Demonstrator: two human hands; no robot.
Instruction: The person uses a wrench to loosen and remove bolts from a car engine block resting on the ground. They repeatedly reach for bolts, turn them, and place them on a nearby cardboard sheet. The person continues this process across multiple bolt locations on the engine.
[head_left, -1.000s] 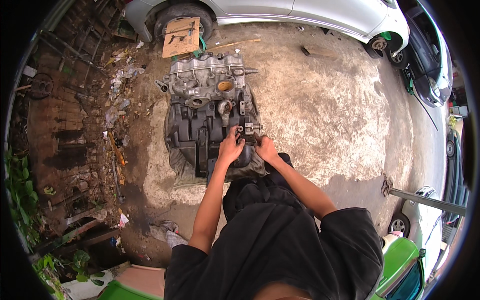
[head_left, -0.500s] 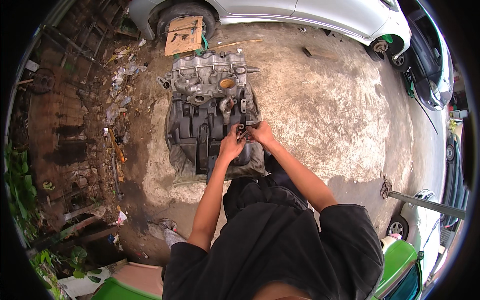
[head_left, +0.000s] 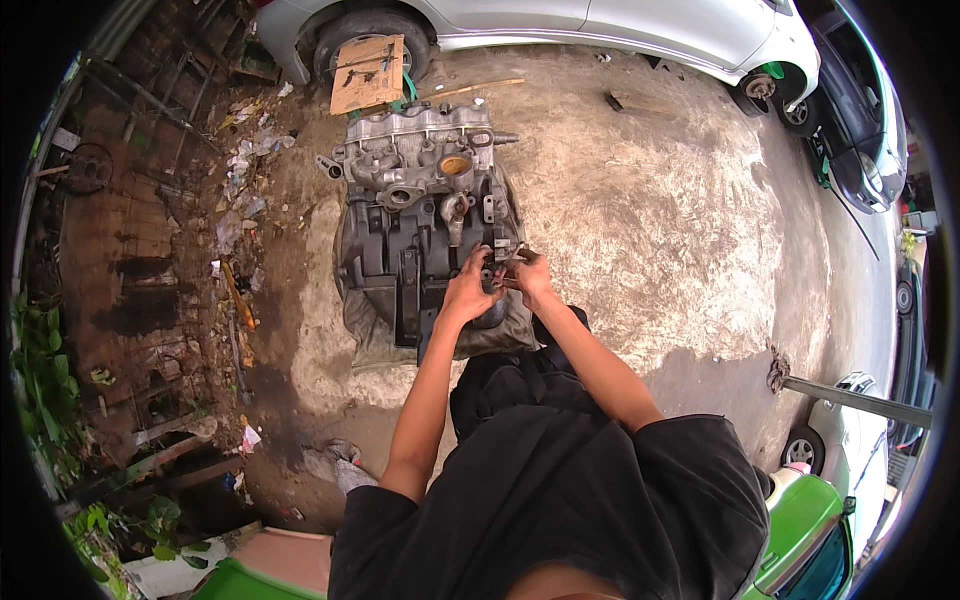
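Note:
A car engine [head_left: 415,215] lies in front of me, with a grey metal upper part and a dark block at the near side. Over the block's near right corner, my left hand [head_left: 467,291] has its thumb and fingers apart, fingertips close to the dark metal. Just to its right, my right hand [head_left: 533,276] is closed, its bent fingers pointing left. Whatever those fingers grip is too small and too hidden to name. Both hands nearly meet above a rounded dark part [head_left: 491,316] of the engine.
Grey cloth [head_left: 470,348] lies under the engine. Beyond it, a cardboard sheet [head_left: 366,75] leans by a silver car's wheel [head_left: 420,45]. Litter [head_left: 245,165] covers the ground to the left. A wood block [head_left: 640,104] lies far right, and a metal pole [head_left: 850,400] juts in nearer.
My left hand's fingers have spread from around a small metal piece that both hands were at. My right hand has shifted slightly, its fingers still bent. The engine has stayed put.

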